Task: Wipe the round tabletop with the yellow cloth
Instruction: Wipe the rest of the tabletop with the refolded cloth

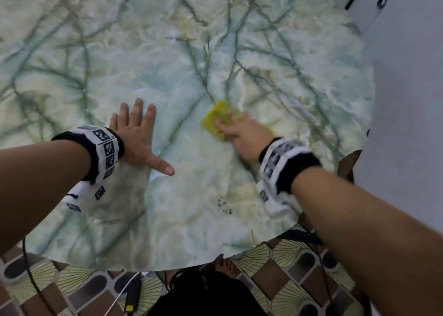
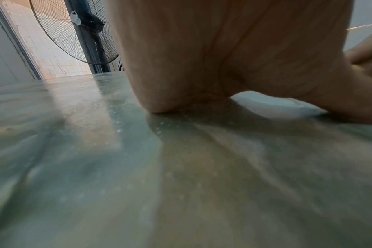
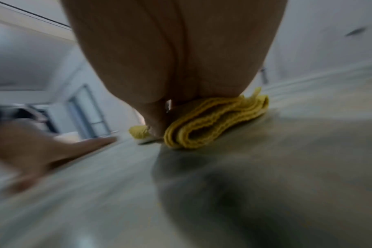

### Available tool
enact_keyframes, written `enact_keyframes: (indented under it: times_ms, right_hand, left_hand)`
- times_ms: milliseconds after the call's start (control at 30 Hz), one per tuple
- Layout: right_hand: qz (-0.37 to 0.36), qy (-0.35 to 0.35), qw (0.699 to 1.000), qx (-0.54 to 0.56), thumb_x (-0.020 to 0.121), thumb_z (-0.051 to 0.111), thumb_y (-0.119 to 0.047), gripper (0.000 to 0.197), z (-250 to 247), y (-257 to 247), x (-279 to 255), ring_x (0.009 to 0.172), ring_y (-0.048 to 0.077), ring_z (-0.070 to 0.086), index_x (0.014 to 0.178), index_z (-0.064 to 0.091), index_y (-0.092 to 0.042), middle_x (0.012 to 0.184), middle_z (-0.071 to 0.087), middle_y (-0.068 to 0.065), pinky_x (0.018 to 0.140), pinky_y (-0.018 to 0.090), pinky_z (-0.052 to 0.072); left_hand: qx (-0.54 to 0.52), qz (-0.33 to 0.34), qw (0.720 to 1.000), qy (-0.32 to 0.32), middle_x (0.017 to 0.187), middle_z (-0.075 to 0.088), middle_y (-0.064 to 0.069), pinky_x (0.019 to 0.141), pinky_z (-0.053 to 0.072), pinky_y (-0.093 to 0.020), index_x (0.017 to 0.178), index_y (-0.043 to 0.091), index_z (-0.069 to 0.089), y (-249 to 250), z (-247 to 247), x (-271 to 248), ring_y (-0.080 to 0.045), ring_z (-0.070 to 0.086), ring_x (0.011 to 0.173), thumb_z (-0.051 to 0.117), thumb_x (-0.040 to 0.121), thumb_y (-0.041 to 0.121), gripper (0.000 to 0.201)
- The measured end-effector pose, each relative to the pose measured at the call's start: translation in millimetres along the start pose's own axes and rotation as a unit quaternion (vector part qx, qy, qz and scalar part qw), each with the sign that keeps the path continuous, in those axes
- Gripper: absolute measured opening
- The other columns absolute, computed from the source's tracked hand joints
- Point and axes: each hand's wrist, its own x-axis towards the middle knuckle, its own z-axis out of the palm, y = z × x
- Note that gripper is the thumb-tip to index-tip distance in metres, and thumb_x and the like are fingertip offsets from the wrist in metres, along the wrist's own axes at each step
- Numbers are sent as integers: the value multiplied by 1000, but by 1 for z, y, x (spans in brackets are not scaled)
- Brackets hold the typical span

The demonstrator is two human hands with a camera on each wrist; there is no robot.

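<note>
The round tabletop is glossy green-veined marble and fills most of the head view. A folded yellow cloth lies right of centre on it. My right hand presses down flat on the cloth, blurred by motion. In the right wrist view the palm sits on the cloth's stacked folds, thumb down at the cloth's left side. My left hand rests flat on the marble to the cloth's left, fingers spread and thumb pointing right. Its palm touches the tabletop.
The table's near edge curves over a patterned tile floor with cables and a dark shape by my legs. A white wall lies beyond the right rim. A standing fan is behind the table's far side.
</note>
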Motion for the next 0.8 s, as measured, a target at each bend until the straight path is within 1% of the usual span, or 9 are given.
enact_keyframes:
  times_ms: [67, 167, 300, 400, 500, 567, 667, 733, 800]
  right_hand:
    - [-70, -46, 996, -21, 91, 43, -14, 62, 16, -41, -34, 146, 40, 9, 147, 30, -38, 161, 7, 9, 119, 50, 15]
    - [-103, -60, 993, 5, 100, 40, -18, 54, 22, -31, -102, 148, 29, -6, 147, 27, -42, 160, -3, -6, 120, 43, 3]
    - [9, -31, 995, 90, 102, 38, -17, 53, -3, 53, -123, 144, 18, -15, 145, 23, -43, 152, -9, -15, 122, 33, -8]
    - [130, 29, 988, 79, 100, 39, -20, 56, -16, 89, -83, 146, 38, -3, 144, 17, -47, 159, 2, 2, 122, 46, 5]
    - [193, 48, 978, 67, 102, 36, -26, 49, -20, 60, -38, 145, 45, 0, 148, 25, -39, 161, 3, 8, 119, 50, 11]
    - [144, 41, 987, 51, 102, 36, -24, 50, -12, 11, -25, 146, 43, 3, 148, 25, -38, 161, 4, 8, 118, 49, 15]
    - [-5, -14, 1000, 14, 100, 38, -20, 52, 16, -64, -50, 147, 38, 2, 147, 27, -40, 162, 3, 4, 119, 44, 8]
    - [-66, -51, 996, 16, 100, 39, -19, 51, 29, -77, -83, 148, 31, -3, 146, 30, -40, 162, 2, -1, 119, 42, 3]
    - [-81, -61, 993, 61, 101, 40, -24, 47, 28, -52, -111, 148, 21, -8, 143, 34, -44, 160, 4, -10, 119, 36, -4]
  left_hand:
    - [2, 1, 1000, 9, 164, -39, -5, 126, -9, -57, 155, 30, -34, 0, 2, 1, -39, -29, 153, 48, 6, 111, 188]
    - [0, 3, 1000, 7, 165, -39, -5, 126, -9, -57, 155, 29, -33, 0, 0, 2, -39, -29, 153, 48, 7, 111, 188]
    - [2, 10, 1000, 7, 165, -38, -7, 125, -9, -58, 155, 28, -33, 0, -1, 1, -40, -29, 153, 48, 8, 111, 188]
    - [2, 10, 1000, 7, 165, -38, -8, 125, -9, -59, 155, 28, -33, -1, -1, 1, -41, -29, 153, 49, 8, 111, 188]
    - [3, 10, 1000, 7, 165, -38, -8, 125, -9, -59, 155, 28, -34, -2, 0, 3, -41, -29, 153, 51, 9, 110, 188]
    - [4, 11, 1000, 15, 165, -38, -8, 125, -9, -59, 155, 28, -33, -3, 1, 5, -41, -29, 153, 53, 10, 110, 188]
    - [5, 11, 1000, 14, 165, -38, -7, 125, -9, -59, 156, 28, -33, -4, 3, 4, -40, -29, 153, 51, 10, 111, 188]
    - [7, 12, 1000, 14, 165, -38, -7, 125, -9, -59, 156, 28, -33, -4, 4, 4, -41, -29, 153, 50, 9, 111, 188]
    - [11, 13, 1000, 12, 164, -39, -8, 125, -9, -59, 155, 28, -34, -3, 2, 4, -41, -29, 153, 52, 11, 111, 187]
